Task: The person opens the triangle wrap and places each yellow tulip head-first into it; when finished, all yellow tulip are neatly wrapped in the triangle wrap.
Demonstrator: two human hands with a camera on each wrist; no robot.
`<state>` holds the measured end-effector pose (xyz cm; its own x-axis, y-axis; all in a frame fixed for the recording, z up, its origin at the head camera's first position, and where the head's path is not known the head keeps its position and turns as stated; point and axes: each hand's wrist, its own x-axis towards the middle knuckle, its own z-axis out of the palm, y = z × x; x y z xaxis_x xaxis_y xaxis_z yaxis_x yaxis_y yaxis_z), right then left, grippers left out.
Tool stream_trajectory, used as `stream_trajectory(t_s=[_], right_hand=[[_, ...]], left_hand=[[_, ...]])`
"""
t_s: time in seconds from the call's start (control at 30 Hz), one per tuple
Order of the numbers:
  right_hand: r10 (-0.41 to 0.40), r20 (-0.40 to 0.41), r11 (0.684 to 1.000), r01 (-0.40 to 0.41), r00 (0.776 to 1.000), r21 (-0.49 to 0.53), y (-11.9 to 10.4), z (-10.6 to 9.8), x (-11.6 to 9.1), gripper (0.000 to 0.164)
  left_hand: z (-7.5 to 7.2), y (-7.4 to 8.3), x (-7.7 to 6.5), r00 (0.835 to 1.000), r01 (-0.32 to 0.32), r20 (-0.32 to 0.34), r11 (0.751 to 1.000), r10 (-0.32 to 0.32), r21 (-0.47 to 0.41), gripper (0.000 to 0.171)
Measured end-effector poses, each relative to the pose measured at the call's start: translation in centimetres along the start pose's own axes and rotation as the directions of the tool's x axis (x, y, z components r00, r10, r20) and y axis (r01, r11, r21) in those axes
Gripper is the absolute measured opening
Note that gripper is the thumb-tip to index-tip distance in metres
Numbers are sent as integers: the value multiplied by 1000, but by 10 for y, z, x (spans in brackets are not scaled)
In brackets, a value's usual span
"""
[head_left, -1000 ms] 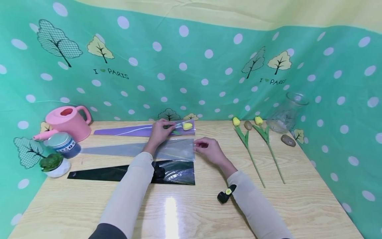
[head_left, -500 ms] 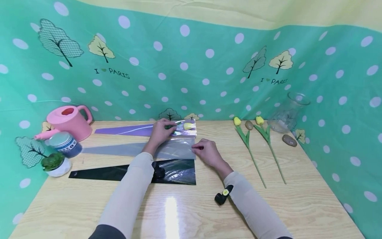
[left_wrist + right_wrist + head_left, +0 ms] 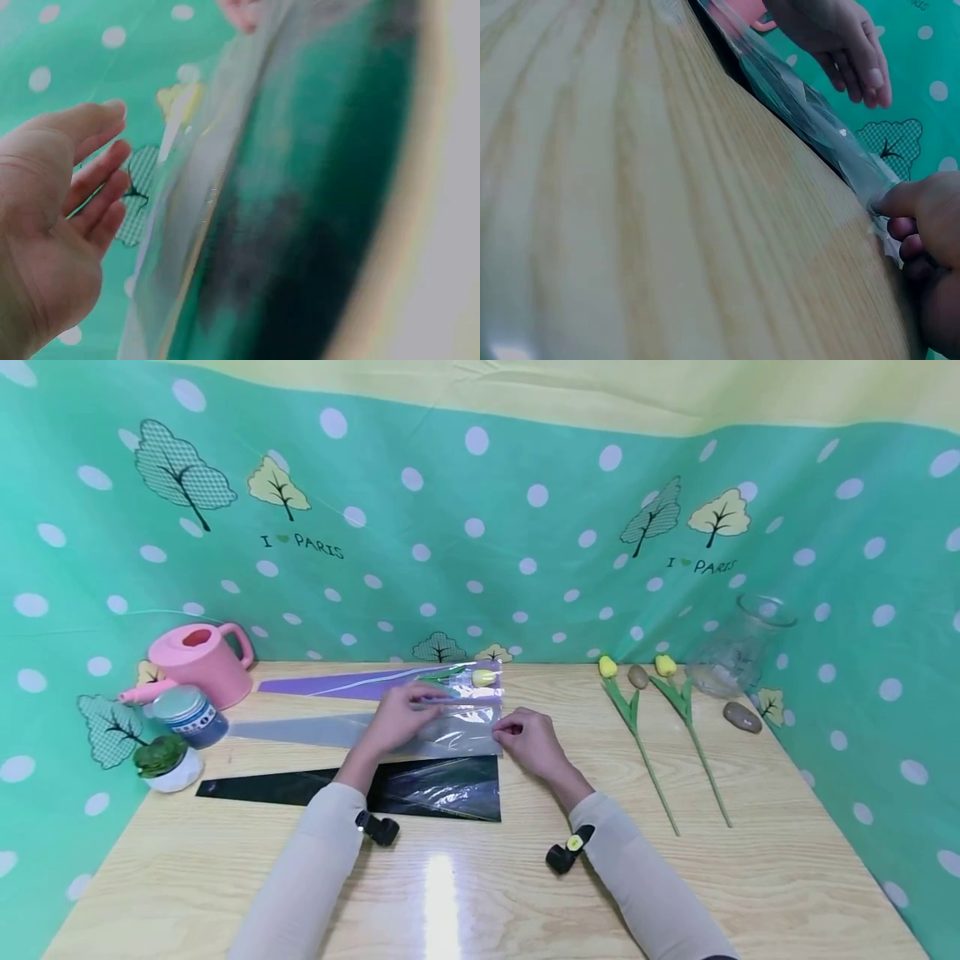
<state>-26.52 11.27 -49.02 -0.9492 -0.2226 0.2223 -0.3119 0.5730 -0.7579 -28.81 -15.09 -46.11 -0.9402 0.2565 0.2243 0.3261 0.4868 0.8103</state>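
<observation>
Three tapered flower sleeves lie side by side on the table. The purple sleeve (image 3: 330, 686) at the back has a yellow tulip (image 3: 483, 678) inside its clear wide end. My right hand (image 3: 531, 739) pinches the right edge of the middle, grey sleeve (image 3: 300, 732) between thumb and index finger, as the right wrist view also shows. Over the grey sleeve's clear part hovers my left hand (image 3: 401, 717), holding nothing. In the left wrist view the fingers (image 3: 94, 184) are loosely extended. Nearest the front is the black sleeve (image 3: 270, 790).
Two yellow tulips (image 3: 633, 727) (image 3: 693, 727) lie on the right, with two stones (image 3: 638, 677) (image 3: 742, 717) and a glass vase (image 3: 731, 652) nearby. At the left stand a pink watering can (image 3: 206, 668), a blue jar (image 3: 193, 718) and a potted succulent (image 3: 168, 764). A polka-dot cloth (image 3: 480, 585) hangs behind.
My left hand has let go of the tulip in the purple sleeve and come forward over the grey sleeve. My right hand stays at the grey sleeve's edge.
</observation>
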Motion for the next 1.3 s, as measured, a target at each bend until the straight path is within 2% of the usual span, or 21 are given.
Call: stream_trajectory(t_s=[0.1,0.17,0.4,0.57,0.87,1.1,1.3], right_hand=[[29,1,999,-29,1000,17,-2,-1,0,6],[46,-5,999,-45,999,31,-4,-1,1,6],[77,-17,994,-75,997,80,-8,-2,3,6],[75,-34,990,-70,997,125,-11,-3,4,4],[43,-84,978,-24,996,206,-23,-9,4,4],[78,-80,961,-53,994,273,-27,-9,3,9],[162,-76,929,-125,984,349,-26,-20,-3,16]], left_hand=[[4,2,-12,998,-10,66,1000,10,9,29],[8,1,-17,997,2,80,1000,-3,6,31],[16,-8,-29,996,67,54,997,-65,-46,31],[18,-12,-30,998,62,30,996,-60,-64,30],[18,-10,-29,998,69,19,995,-68,-66,27],[21,-12,-28,997,69,-19,993,-71,-98,22],[22,-17,-28,997,69,-35,991,-74,-114,17]])
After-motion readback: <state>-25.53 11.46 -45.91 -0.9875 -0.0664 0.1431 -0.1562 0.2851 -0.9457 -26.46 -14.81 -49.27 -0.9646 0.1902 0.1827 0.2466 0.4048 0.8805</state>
